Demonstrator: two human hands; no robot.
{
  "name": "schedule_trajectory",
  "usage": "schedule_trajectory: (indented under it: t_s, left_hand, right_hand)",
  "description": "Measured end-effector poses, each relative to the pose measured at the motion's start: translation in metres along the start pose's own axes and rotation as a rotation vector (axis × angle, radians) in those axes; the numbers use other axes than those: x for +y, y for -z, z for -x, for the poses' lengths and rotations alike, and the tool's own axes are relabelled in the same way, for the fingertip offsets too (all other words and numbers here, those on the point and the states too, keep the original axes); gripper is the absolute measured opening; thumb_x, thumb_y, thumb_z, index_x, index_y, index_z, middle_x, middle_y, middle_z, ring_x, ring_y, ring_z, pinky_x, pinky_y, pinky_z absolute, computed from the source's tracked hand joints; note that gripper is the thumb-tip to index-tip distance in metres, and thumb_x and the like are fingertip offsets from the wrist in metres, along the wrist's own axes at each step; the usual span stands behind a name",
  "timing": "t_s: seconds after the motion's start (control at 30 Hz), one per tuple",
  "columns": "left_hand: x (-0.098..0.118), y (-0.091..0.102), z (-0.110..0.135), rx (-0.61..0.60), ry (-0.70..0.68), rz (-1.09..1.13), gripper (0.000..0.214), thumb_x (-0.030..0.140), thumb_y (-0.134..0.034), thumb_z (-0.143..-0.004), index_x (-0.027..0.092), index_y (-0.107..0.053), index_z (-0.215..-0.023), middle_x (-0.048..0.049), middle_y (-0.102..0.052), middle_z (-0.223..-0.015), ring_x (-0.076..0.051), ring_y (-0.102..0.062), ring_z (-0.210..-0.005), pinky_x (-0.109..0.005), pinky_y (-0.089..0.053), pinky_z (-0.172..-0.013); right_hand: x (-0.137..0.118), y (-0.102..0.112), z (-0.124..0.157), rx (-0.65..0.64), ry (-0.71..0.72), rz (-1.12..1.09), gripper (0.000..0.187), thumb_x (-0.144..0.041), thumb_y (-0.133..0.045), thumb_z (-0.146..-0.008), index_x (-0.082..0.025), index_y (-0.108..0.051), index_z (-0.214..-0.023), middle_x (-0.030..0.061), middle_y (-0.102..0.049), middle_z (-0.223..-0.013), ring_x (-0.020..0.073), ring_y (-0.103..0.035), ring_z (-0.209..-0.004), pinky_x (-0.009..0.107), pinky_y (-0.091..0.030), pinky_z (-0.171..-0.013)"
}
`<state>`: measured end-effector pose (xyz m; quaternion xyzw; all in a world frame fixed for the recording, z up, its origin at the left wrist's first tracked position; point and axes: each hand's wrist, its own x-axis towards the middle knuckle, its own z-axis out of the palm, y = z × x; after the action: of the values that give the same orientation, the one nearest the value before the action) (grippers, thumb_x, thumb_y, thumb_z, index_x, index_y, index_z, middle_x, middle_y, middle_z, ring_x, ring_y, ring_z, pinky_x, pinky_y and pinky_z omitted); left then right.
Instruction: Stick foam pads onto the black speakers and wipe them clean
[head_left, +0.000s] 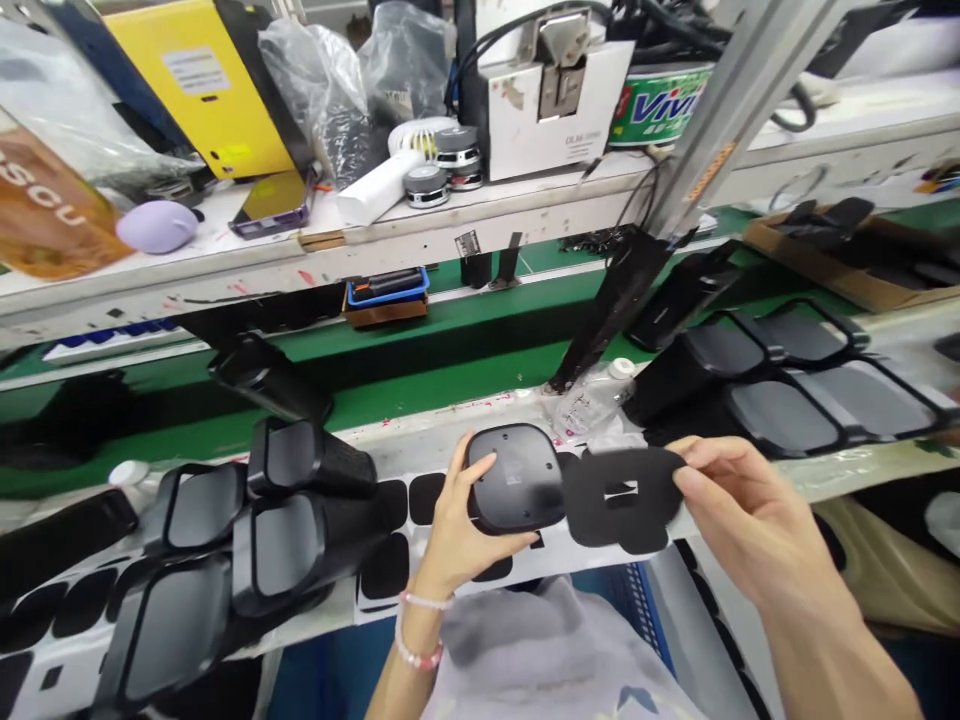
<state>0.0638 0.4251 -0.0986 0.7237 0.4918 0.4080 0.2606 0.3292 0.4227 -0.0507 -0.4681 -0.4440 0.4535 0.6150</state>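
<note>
My left hand is wrapped round a black plastic housing, whose rounded-square end with small screw holes faces me. In my right hand, thumb and fingers pinch the edge of a thin black adhesive pad with a small slot in its middle. The pad hangs just to the right of the housing; whether their edges touch, I cannot tell. Beneath the hands, a white backing sheet carries several black rounded pads.
Black housings stand grouped at the left, with more black housings at the right. A clear plastic bottle lies behind the pad. A dark post rises to a cluttered shelf. A cardboard box holds black parts.
</note>
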Motion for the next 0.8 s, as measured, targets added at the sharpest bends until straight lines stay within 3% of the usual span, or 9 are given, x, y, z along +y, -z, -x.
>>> schedule_trajectory:
  t_s: [0.17, 0.43, 0.6, 0.73, 0.8]
  left_hand:
    - [-0.001, 0.002, 0.0, 0.016, -0.024, 0.018, 0.083, 0.032, -0.086, -0.061, 0.027, -0.042, -0.132, -0.0169, -0.027, -0.155, -0.034, -0.033, -0.142, -0.055, -0.039, -0.11]
    - [-0.004, 0.003, 0.0, -0.002, -0.035, 0.033, 0.085, 0.032, -0.086, -0.061, 0.028, -0.041, -0.133, -0.0173, -0.024, -0.156, -0.035, -0.031, -0.143, -0.057, -0.038, -0.11]
    - [-0.005, 0.004, -0.001, 0.0, -0.046, 0.039, 0.085, 0.033, -0.086, -0.061, 0.029, -0.041, -0.133, -0.0165, -0.025, -0.156, -0.036, -0.03, -0.143, -0.058, -0.039, -0.109]
    - [-0.006, 0.004, -0.001, -0.003, -0.039, 0.041, 0.085, 0.035, -0.086, -0.061, 0.03, -0.041, -0.133, -0.0153, -0.025, -0.156, -0.035, -0.03, -0.143, -0.057, -0.038, -0.11]
    - [-0.006, 0.005, 0.0, -0.008, -0.024, 0.036, 0.086, 0.035, -0.086, -0.061, 0.031, -0.04, -0.134, -0.0148, -0.025, -0.156, -0.035, -0.032, -0.142, -0.057, -0.038, -0.11]
  right_hand:
    - [-0.005, -0.018, -0.001, 0.008, 0.193, 0.137, 0.013, -0.03, -0.068, -0.085, -0.028, -0.059, -0.093, 0.0004, -0.056, -0.097, 0.0125, -0.054, -0.088, 0.022, -0.044, -0.077]
    - [-0.024, -0.044, 0.0, -0.048, 0.458, 0.227, 0.019, -0.011, -0.064, -0.083, -0.027, -0.059, -0.092, 0.002, -0.053, -0.089, 0.0137, -0.053, -0.084, 0.024, -0.045, -0.069]
    - [-0.028, -0.05, 0.002, 0.022, 0.358, 0.158, 0.046, -0.015, -0.073, -0.077, -0.033, -0.058, -0.116, 0.0004, -0.058, -0.084, 0.0151, -0.058, -0.079, 0.026, -0.05, -0.068]
    - [-0.023, -0.046, -0.001, 0.072, 0.25, 0.154, 0.019, -0.023, -0.078, -0.074, -0.027, -0.069, -0.091, 0.0026, -0.058, -0.097, 0.0129, -0.058, -0.083, 0.021, -0.05, -0.07]
    - [-0.022, -0.045, -0.004, 0.113, 0.16, 0.114, 0.017, -0.029, -0.081, -0.07, -0.025, -0.069, -0.082, 0.0024, -0.06, -0.095, 0.012, -0.058, -0.079, 0.019, -0.05, -0.066]
